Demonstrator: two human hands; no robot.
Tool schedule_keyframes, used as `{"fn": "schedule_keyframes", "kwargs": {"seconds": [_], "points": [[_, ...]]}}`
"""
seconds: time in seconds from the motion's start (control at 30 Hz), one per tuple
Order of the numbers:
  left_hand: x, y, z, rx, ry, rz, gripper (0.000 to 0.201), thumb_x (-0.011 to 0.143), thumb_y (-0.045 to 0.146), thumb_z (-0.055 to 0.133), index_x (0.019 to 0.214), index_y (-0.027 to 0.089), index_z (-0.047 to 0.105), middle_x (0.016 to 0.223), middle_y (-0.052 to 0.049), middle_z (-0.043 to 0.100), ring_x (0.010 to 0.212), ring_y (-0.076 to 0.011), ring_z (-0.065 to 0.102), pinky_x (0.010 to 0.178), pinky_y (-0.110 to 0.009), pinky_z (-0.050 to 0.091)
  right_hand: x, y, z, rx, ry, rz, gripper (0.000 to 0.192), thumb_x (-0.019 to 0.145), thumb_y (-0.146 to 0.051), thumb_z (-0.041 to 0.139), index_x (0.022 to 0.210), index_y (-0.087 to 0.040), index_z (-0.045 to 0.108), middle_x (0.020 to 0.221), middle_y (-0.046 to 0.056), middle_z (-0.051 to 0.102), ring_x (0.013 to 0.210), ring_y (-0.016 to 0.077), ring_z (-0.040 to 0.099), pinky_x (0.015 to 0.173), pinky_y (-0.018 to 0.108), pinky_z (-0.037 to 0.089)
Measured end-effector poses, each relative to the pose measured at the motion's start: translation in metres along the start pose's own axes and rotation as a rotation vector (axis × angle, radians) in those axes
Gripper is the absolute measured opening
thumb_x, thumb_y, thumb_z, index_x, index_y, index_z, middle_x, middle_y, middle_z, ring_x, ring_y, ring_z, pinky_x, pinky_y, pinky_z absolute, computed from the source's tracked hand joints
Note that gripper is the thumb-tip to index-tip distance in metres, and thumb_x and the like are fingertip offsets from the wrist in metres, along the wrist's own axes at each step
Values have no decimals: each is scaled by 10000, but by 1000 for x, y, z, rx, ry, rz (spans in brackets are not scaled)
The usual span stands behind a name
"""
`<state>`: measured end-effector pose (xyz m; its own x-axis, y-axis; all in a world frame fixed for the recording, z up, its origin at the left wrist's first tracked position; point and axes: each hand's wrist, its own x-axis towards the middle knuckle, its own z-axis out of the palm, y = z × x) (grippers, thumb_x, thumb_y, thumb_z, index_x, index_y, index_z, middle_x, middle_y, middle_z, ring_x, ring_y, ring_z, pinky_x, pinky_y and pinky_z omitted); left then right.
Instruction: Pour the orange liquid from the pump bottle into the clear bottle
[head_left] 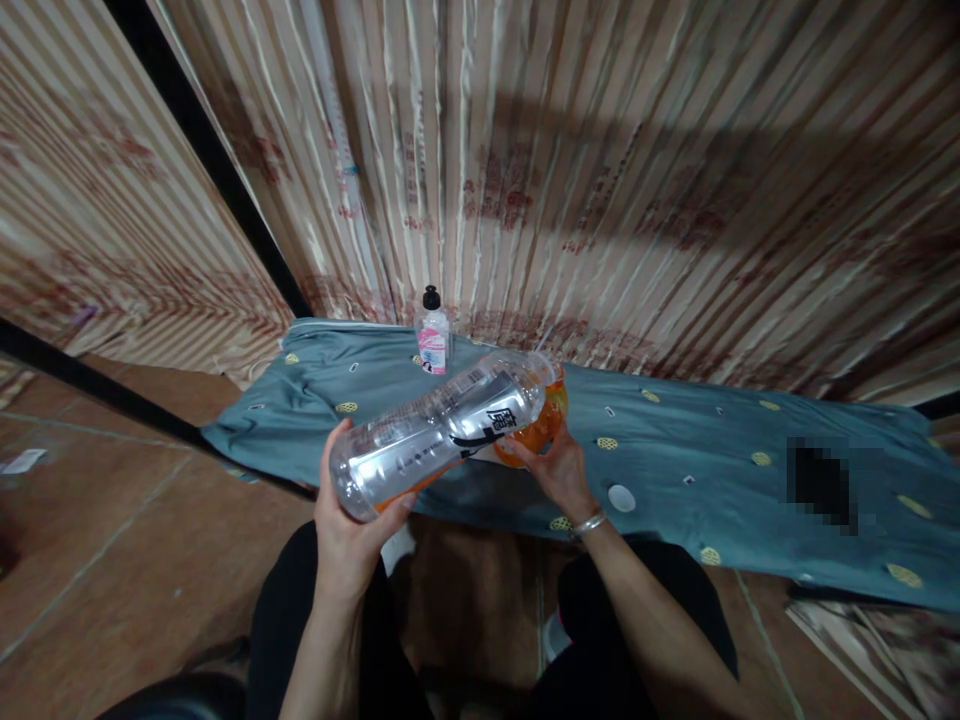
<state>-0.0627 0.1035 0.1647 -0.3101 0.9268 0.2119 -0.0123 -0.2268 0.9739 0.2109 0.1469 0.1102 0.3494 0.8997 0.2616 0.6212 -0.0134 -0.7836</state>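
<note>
A large clear plastic bottle with a silver label and black lettering is tilted, its neck pointing up and to the right. Orange shows along its lower side. Closed around its base is my left hand. My right hand is wrapped around an orange, see-through container just behind and below the bottle's neck. The bottle partly hides this container, so I cannot make out its exact kind. The thumb of that hand is close to the bottle's label. On the cloth nearby lies a white round cap.
A small clear bottle with a pink label and black top stands at the cloth's back edge. The patterned blue-green cloth covers a long low surface. Striped curtains hang behind. Black poles frame the left; a dark blurred patch is at right.
</note>
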Motion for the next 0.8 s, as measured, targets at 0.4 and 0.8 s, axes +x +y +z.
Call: {"fn": "schedule_keyframes", "kwargs": {"seconds": [0.4, 0.8], "points": [[-6, 1, -1, 42, 1, -24, 1207, 553, 458, 1006, 1603, 234, 455, 1344, -114, 698, 1155, -309, 722, 1057, -429, 576, 0, 3, 2, -32, 11, -11, 761, 772, -661, 796, 1334, -174, 630, 1174, 179, 816, 1071, 369, 800, 908, 470, 633], [-12, 2, 7, 14, 129, 20, 1032, 508, 447, 1030, 1399, 244, 551, 1400, -120, 639, 1303, -335, 638, 1196, -499, 462, 0, -1, -1, 39, -11, -20, 738, 780, -596, 813, 1356, -180, 616, 1278, 176, 791, 1156, 350, 778, 996, 477, 615]]}}
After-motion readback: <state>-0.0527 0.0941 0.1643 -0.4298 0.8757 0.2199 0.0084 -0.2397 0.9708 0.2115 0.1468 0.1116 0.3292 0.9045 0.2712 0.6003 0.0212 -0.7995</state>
